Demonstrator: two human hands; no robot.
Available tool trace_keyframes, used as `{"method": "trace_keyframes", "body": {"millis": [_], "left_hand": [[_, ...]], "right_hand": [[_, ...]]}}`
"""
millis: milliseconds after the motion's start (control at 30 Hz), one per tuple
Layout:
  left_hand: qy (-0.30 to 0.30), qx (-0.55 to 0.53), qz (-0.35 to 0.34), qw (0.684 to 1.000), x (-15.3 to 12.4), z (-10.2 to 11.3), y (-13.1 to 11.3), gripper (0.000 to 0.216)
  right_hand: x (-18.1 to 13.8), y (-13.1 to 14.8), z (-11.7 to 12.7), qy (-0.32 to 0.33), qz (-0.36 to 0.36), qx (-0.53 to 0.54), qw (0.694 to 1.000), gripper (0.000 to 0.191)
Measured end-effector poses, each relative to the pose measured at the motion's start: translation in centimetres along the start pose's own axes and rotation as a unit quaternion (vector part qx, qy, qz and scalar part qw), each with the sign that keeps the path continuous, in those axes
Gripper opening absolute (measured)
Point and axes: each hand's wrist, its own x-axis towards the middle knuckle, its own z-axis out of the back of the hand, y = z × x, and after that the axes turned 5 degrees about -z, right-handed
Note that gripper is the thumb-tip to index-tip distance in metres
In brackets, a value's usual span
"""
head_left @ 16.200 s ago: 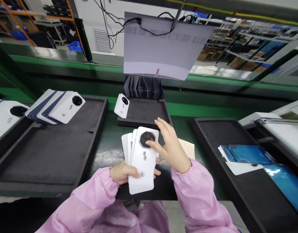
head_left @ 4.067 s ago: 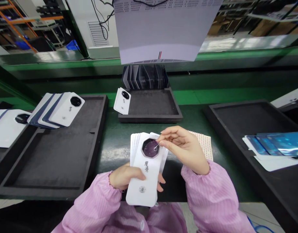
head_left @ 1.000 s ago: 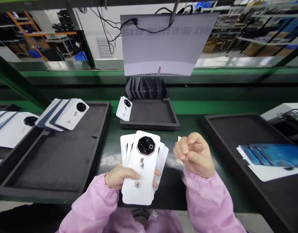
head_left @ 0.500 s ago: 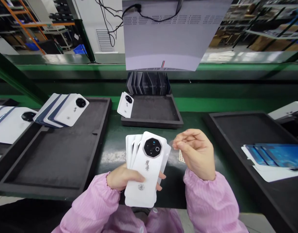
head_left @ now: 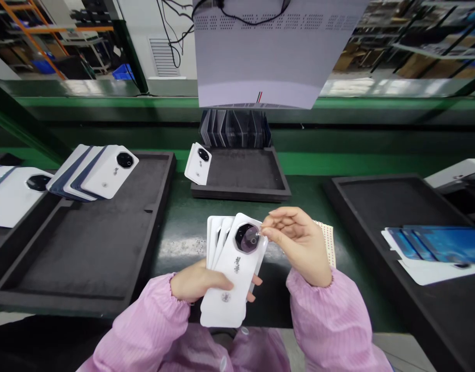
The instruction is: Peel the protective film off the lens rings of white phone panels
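Note:
My left hand is wrapped round a fanned stack of white phone back covers, thumb on the front one. Each has a black camera area near the top; the front one also carries dark lettering and a round mark. My right hand is closed in a pinch on the edge of a clear round film. The film hangs over the front cover's camera area; I cannot tell whether it touches. Partly behind my right hand lies a pale dotted sheet on the green table.
A black tray ahead bears white covers and a row of dark panels. More white covers overlap on the left tray. The right tray holds blue-filmed panels. A grey metal housing hangs above.
My right hand has moved left, bringing the clear film from beside the stack to over the front cover's camera area. More of the dotted sheet shows. The left hand keeps its hold.

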Motion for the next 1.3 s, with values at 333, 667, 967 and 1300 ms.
{"method": "trace_keyframes", "body": {"millis": [333, 667, 967, 1300], "left_hand": [[-0.015, -0.005, -0.004, 1.000, 0.1, 0.0, 0.2, 0.049], [-0.013, -0.010, -0.006, 1.000, 0.1, -0.3, -0.1, 0.049], [-0.011, -0.006, -0.009, 1.000, 0.2, -0.1, 0.2, 0.048], [-0.011, 0.023, -0.025, 0.999, 0.1, 0.3, 0.6, 0.048]], "right_hand": [[0.0, -0.5, -0.2, 0.012, -0.024, -0.005, 1.000, 0.025], [-0.1, -0.5, -0.4, 0.009, -0.013, -0.017, 1.000, 0.024], [-0.3, -0.9, -0.7, -0.012, 0.068, -0.189, 0.980, 0.018], [1.2, -1.4, 0.4, 0.075, -0.074, -0.192, 0.976, 0.020]]}}
